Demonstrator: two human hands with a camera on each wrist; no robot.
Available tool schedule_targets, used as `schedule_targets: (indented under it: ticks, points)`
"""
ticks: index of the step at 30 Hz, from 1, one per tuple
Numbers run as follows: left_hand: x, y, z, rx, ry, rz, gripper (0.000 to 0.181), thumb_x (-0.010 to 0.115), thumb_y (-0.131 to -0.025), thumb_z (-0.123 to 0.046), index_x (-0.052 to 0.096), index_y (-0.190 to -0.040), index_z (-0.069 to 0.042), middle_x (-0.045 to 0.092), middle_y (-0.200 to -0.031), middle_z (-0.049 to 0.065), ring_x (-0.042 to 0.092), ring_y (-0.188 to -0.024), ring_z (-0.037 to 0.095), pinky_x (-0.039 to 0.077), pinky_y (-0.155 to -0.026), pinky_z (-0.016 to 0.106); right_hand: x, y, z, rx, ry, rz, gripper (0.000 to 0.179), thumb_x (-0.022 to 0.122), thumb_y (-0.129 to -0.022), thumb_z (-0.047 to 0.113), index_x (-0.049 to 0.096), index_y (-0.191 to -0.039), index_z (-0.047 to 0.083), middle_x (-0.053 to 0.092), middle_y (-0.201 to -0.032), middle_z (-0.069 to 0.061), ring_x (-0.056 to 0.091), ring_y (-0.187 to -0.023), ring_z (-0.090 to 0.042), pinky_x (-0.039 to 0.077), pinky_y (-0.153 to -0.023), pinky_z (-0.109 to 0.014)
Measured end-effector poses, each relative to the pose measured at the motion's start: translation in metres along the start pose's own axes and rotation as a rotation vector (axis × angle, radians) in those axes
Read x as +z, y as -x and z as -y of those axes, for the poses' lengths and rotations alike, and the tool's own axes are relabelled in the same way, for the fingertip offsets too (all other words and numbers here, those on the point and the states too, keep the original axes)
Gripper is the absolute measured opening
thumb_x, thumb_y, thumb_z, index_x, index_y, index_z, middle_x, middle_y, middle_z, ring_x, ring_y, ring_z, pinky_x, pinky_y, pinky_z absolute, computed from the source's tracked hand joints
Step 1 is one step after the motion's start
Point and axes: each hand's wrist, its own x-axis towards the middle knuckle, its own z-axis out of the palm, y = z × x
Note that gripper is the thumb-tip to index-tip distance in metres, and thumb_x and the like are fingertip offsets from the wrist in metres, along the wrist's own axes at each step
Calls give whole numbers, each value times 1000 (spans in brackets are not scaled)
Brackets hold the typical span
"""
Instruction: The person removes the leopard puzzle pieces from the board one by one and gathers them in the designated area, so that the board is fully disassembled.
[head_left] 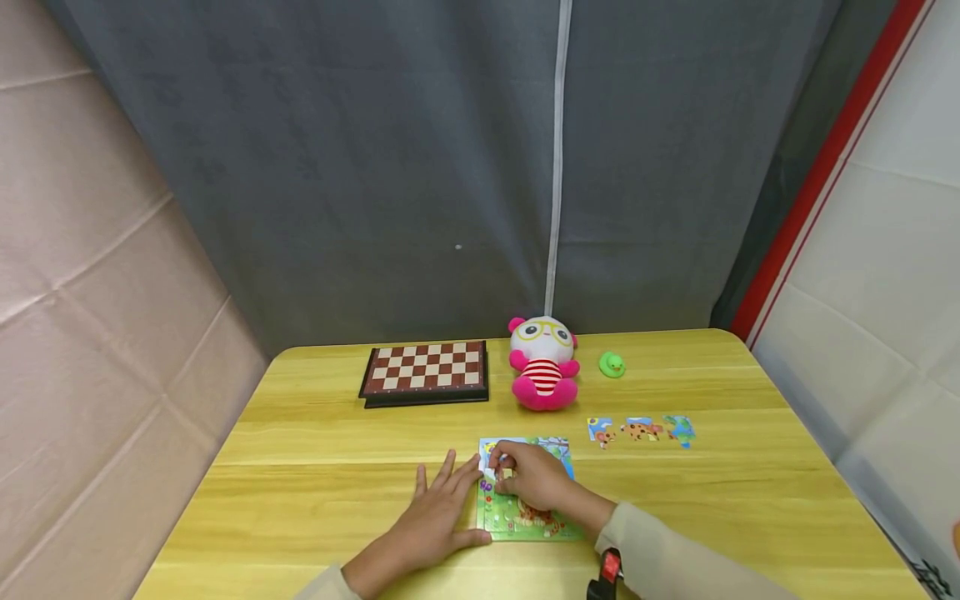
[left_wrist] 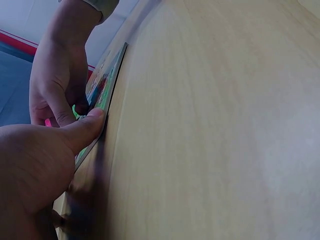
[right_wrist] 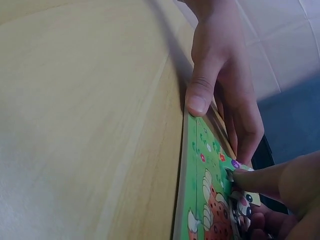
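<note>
A colourful animal jigsaw puzzle board (head_left: 498, 527) lies flat near the front of the table. My left hand (head_left: 433, 514) has its fingers spread beside the board's left edge, and its thumb (right_wrist: 198, 102) rests on the near left corner. Over the upper left part of the board, my right hand (head_left: 536, 477) pinches a puzzle piece (right_wrist: 246, 204) with a black-and-white animal picture. The fingers partly hide this piece, which is low over the board. A spotted orange animal (right_wrist: 215, 215) shows on the puzzle in the right wrist view.
Several loose puzzle pieces (head_left: 641, 429) lie in a row right of the board. Behind are a chessboard box (head_left: 427, 371), a pink and white plush toy (head_left: 543, 367) and a green toy duck (head_left: 612, 364). A grey curtain (head_left: 375, 183) hangs beyond the wooden table (head_left: 300, 467).
</note>
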Motion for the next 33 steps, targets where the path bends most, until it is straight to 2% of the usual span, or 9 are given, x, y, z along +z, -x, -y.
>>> schedule_targets:
  ticks: [12, 15, 22, 29, 33]
  points:
    - [3, 0, 1, 11, 4, -28, 89, 57, -89, -73, 41, -155, -15, 21, -172, 1, 11, -157, 43, 5, -112, 83, -1, 1, 0, 14, -14, 6, 22, 83, -86, 13, 65, -97, 20, 60, -81, 6, 52, -72, -14, 42, -63, -32]
    - [4, 0, 1, 21, 25, -47, 81, 60, -89, -71, 47, -148, -18, 23, -171, 3, 13, -156, 45, 5, -111, 84, -1, 0, 0, 12, -15, 8, 22, 83, -87, 13, 65, -97, 20, 60, -81, 5, 52, -72, -14, 42, -62, -32]
    - [4, 1, 0, 63, 48, -82, 49, 66, -88, -64, 57, -126, -35, 29, -169, 6, 17, -153, 53, 5, -106, 89, 0, -1, -2, 7, -8, 6, 21, 83, -87, 14, 65, -97, 21, 61, -82, 6, 53, -72, -13, 42, -63, -33]
    - [1, 2, -1, 103, 40, -89, 50, 67, -89, -59, 63, -137, -45, 29, -169, 9, 16, -150, 58, 7, -103, 91, -1, -1, -1, 8, -9, 7, 21, 82, -86, 14, 66, -96, 21, 61, -79, 7, 53, -69, -13, 42, -62, -33]
    - [1, 2, -1, 107, 37, -89, 50, 67, -89, -59, 64, -137, -46, 29, -169, 9, 16, -151, 58, 7, -103, 91, -2, -1, -1, 6, -14, 12, 20, 82, -87, 13, 66, -96, 21, 61, -79, 7, 53, -69, -13, 42, -62, -33]
